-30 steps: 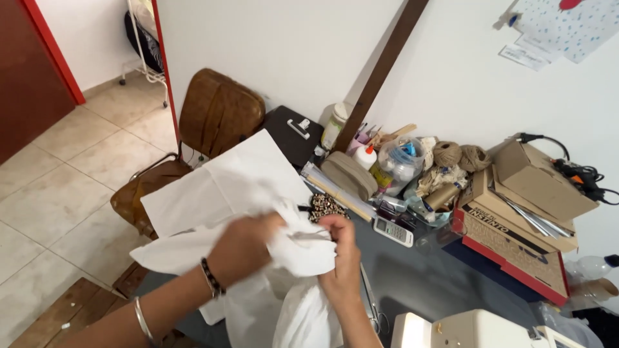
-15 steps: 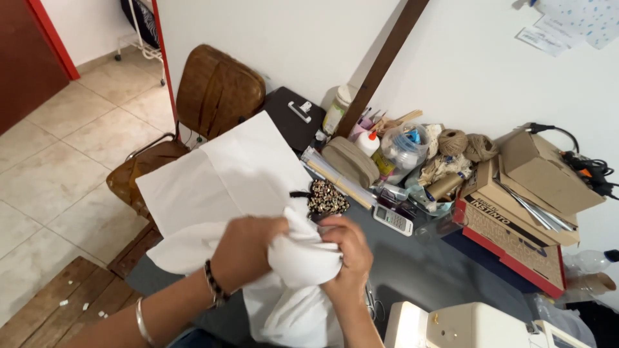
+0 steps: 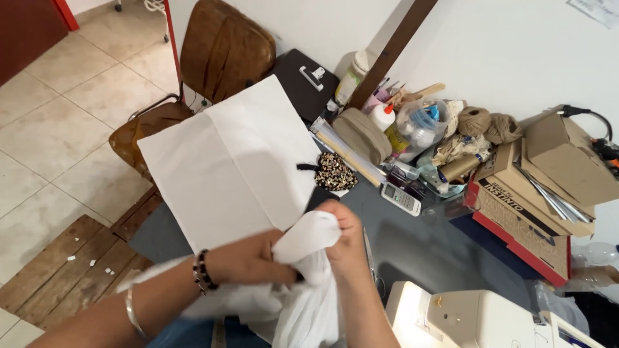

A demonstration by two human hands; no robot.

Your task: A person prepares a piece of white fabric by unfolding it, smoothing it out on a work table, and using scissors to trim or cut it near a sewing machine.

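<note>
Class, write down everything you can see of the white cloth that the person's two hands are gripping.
The white cloth looks thin and soft, a plain fabric with no print. It is bunched and crumpled, not flat. The left hand and right hand pinch its gathered top between them, and a rounded fold pokes up there. The rest hangs down in loose folds towards the person's lap, in front of the large white paper sheet on the dark table.

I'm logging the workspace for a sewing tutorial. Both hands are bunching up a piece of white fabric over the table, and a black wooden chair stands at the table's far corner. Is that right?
Not quite: the chair is brown with a leather-like seat and back, not black wood, as the head view shows. The rest holds: the left hand and right hand both bunch white fabric over the table.
</note>
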